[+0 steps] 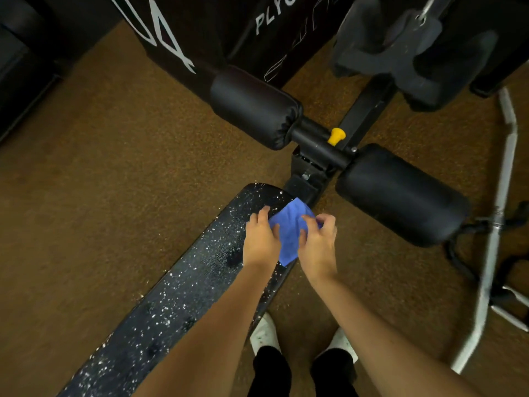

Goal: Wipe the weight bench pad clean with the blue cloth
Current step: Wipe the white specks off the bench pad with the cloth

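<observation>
Blue cloth (pixel 289 227): held bunched over the far end of the white-speckled weight bench pad (pixel 183 285), pinched at either side by the left hand (pixel 262 239) and right hand (pixel 316 242), fingers curled, forearms extended forward.

cloth (pixel 289 227): plain blue
bench pad (pixel 183 287): black, flecked all over with white specks
roller pads (pixel 254 107): plain black
knob (pixel 336 136): yellow
floor (pixel 114 167): brown, finely speckled
box (pixel 229 30): black with white lettering and lines
bar (pixel 498 219): silver-white
shoes (pixel 264 332): white
</observation>
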`<state>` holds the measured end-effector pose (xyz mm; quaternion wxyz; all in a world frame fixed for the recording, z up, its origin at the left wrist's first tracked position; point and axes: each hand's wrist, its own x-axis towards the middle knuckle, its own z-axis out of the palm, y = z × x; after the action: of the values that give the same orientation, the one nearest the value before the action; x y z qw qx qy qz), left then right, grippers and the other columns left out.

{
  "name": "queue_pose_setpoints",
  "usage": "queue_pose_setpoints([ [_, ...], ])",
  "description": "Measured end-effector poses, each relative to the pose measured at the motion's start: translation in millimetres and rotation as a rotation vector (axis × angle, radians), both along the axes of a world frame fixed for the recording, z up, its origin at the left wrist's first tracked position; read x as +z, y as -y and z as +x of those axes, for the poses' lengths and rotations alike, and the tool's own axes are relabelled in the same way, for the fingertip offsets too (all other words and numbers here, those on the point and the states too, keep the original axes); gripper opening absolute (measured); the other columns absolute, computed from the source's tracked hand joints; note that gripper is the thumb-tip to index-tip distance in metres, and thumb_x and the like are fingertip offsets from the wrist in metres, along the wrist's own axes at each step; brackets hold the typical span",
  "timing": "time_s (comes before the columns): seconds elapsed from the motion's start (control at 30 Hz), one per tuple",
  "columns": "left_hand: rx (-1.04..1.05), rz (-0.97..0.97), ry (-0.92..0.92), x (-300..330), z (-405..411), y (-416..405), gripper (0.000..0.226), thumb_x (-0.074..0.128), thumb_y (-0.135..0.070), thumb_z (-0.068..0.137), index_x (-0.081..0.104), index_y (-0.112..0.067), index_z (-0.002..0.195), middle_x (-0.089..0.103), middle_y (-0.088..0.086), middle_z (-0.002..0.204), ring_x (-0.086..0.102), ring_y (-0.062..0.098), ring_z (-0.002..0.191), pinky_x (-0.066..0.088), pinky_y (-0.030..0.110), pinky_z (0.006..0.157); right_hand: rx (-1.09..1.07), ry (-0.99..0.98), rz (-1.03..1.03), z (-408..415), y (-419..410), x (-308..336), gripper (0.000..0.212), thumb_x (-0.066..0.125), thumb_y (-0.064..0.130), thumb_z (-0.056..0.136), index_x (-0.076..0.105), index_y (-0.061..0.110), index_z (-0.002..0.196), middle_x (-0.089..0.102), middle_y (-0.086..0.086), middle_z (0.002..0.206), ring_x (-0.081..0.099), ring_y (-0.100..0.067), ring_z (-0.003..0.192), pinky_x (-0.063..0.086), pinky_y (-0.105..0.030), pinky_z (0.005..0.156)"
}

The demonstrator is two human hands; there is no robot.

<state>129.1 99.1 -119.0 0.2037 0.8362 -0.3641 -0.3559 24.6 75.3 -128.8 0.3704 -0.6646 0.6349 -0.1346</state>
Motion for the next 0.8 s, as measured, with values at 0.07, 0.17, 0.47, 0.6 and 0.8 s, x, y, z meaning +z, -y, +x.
queue_pose_setpoints([
  [0.07,-0.049,-0.047,0.112,-4.3,5.7,-4.9,0.045,0.044,-0.014,0.095,0.034,-0.007,0.138,0.041,0.013,0.131,0.037,0.027,0.118,0.035,0.036,0.097,0.057,-0.126,-0.036,8.7,-8.4,-12.7,0.045,0.056,0.018,0.091,0.044,0.010,0.133,0.025,-0.021,0.143,0.030,-0.036,0.127,0.043,-0.048,0.097],
  [0.17,-0.084,-0.148,0.230,-11.7,17.9,-10.7,0.040,0.046,-0.011,0.093,0.042,-0.002,0.132,0.045,0.017,0.124,0.036,0.029,0.113,0.034,0.039,0.100,0.081,-0.298,0.032,27.0,-18.5,-19.7,0.073,0.044,0.046,0.093,0.007,0.017,0.150,-0.007,-0.023,0.154,-0.007,-0.046,0.140,0.010,-0.061,0.110],
  [0.47,-0.042,-0.123,0.341,-46.9,68.1,-31.4,0.056,0.020,-0.028,0.091,0.037,0.005,0.133,0.037,0.024,0.138,0.023,0.040,0.134,0.022,0.054,0.110,0.084,-0.467,-0.046,62.8,-26.7,-45.0,0.096,0.047,0.065,0.077,0.016,0.009,0.148,0.007,-0.029,0.152,0.003,-0.054,0.137,0.019,-0.070,0.101],
  [0.6,-0.068,-0.105,0.312,-55.2,82.9,-46.3,0.053,0.021,-0.026,0.095,0.032,0.005,0.136,0.033,0.024,0.141,0.017,0.038,0.137,0.018,0.052,0.113,0.091,-0.543,-0.070,64.8,-21.0,-48.5,0.086,0.050,0.051,0.080,0.021,0.005,0.147,0.019,-0.030,0.149,0.018,-0.055,0.134,0.029,-0.070,0.096],
  [0.8,-0.052,-0.111,0.304,-57.9,90.9,-47.6,0.045,0.032,-0.013,0.097,0.029,0.005,0.139,0.030,0.021,0.145,0.013,0.034,0.140,0.013,0.046,0.116,0.266,-0.602,-0.150,95.8,27.9,-49.6,0.083,0.036,0.056,0.084,0.016,0.007,0.148,0.026,-0.027,0.147,0.025,-0.050,0.132,0.025,-0.067,0.100],
])
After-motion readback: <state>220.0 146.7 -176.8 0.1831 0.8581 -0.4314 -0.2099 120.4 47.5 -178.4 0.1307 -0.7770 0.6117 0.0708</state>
